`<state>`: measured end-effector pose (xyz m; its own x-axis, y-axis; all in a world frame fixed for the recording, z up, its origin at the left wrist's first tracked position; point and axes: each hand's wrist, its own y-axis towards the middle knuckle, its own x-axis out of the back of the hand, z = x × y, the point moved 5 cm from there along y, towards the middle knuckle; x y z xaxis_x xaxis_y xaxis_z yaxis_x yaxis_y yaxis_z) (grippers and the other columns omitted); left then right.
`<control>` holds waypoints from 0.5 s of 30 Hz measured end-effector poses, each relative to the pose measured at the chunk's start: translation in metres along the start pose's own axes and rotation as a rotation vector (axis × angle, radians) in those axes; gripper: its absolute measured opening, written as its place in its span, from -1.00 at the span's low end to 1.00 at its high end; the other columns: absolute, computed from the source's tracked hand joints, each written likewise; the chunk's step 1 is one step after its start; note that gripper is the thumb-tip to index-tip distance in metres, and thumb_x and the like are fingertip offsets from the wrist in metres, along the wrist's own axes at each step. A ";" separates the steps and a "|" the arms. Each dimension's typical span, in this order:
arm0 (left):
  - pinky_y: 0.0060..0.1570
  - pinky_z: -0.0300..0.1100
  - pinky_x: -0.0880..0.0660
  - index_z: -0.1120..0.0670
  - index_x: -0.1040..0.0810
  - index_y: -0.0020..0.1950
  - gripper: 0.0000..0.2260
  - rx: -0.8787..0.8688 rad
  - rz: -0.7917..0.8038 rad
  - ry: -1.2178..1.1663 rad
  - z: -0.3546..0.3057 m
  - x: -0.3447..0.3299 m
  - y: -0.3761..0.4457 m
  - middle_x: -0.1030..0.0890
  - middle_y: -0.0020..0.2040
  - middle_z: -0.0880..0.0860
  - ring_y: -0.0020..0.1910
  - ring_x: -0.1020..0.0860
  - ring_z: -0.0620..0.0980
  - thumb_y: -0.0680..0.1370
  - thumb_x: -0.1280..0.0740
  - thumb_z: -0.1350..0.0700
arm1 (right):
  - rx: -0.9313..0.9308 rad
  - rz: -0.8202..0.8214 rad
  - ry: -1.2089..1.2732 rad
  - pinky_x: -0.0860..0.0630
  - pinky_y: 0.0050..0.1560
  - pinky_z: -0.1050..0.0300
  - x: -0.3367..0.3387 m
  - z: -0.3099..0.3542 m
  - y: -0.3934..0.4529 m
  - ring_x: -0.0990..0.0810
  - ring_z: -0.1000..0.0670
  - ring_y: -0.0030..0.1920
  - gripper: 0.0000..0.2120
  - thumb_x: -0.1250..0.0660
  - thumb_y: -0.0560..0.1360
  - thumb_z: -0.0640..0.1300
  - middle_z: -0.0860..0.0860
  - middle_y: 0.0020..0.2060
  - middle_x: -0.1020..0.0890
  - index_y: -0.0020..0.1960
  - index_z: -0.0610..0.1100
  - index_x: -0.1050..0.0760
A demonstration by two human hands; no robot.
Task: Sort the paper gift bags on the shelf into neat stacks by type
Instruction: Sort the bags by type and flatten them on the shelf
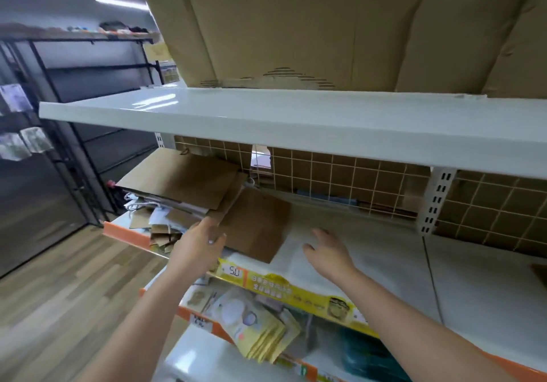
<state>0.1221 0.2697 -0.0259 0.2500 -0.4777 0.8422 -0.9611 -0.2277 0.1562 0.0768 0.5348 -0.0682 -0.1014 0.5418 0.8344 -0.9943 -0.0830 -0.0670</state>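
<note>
On the middle shelf (pixel 370 251), the left hand (pixel 201 242) pinches the edge of a flat brown paper gift bag (pixel 254 228) beside the messy pile (pixel 177 192), probably to slide it out, while the right hand (pixel 328 251) hovers with fingers apart, ready to help.

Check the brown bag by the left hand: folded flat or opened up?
Folded flat. The brown paper bag lies as one thin sheet on the shelf, no gusset or open mouth showing; left hand at its edge.

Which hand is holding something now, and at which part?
The left hand holds a flat brown paper bag at its near left edge. The right hand holds nothing.
</note>
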 end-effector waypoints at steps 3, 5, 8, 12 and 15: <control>0.05 -0.03 -0.47 0.03 -0.42 0.30 -0.67 0.053 -0.012 0.015 0.028 0.014 0.022 -0.54 0.23 0.05 0.16 -0.51 0.14 0.56 -0.26 -0.01 | 0.011 0.020 -0.021 -0.32 0.33 0.03 -0.012 0.031 0.019 -0.33 -0.10 0.40 -0.55 -0.15 0.60 -0.01 -0.03 0.43 -0.33 0.46 -0.04 -0.23; 0.05 -0.02 -0.47 0.03 -0.44 0.26 -0.70 0.066 -0.008 0.019 0.044 0.021 0.038 -0.55 0.21 0.04 0.13 -0.51 0.13 0.55 -0.25 -0.01 | 0.028 0.009 -0.015 -0.35 0.32 0.03 -0.019 0.047 0.030 -0.36 -0.08 0.38 -0.57 -0.18 0.58 -0.01 0.00 0.41 -0.36 0.44 0.00 -0.26; 0.01 -0.10 -0.42 0.03 -0.42 0.29 -0.68 0.059 -0.006 0.063 0.062 0.032 0.066 -0.55 0.24 0.05 0.16 -0.50 0.11 0.56 -0.23 0.00 | 0.042 0.001 -0.011 -0.39 0.30 0.02 -0.028 0.068 0.047 -0.41 -0.06 0.34 -0.57 -0.19 0.57 0.01 0.02 0.39 -0.39 0.43 0.03 -0.28; -0.10 -0.09 -0.37 0.06 -0.44 0.22 -0.72 0.036 -0.004 0.160 0.084 0.047 0.102 -0.53 0.18 0.09 0.11 -0.50 0.14 0.55 -0.22 -0.01 | 0.027 -0.021 -0.010 -0.38 0.33 -0.01 -0.040 0.093 0.067 -0.38 -0.07 0.36 -0.57 -0.18 0.58 0.00 0.02 0.42 -0.35 0.44 0.02 -0.26; 0.00 -0.03 -0.45 0.06 -0.44 0.25 -0.67 0.019 0.028 0.175 0.108 0.054 0.134 -0.51 0.23 0.12 0.15 -0.49 0.18 0.53 -0.25 -0.03 | 0.001 -0.061 0.016 -0.38 0.33 0.00 -0.054 0.113 0.082 -0.38 -0.07 0.37 -0.57 -0.21 0.58 -0.02 0.01 0.41 -0.34 0.42 0.01 -0.28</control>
<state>0.0194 0.1219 -0.0145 0.1971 -0.3298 0.9232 -0.9647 -0.2330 0.1227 0.0042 0.4036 -0.0570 -0.0408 0.5593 0.8280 -0.9986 -0.0500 -0.0154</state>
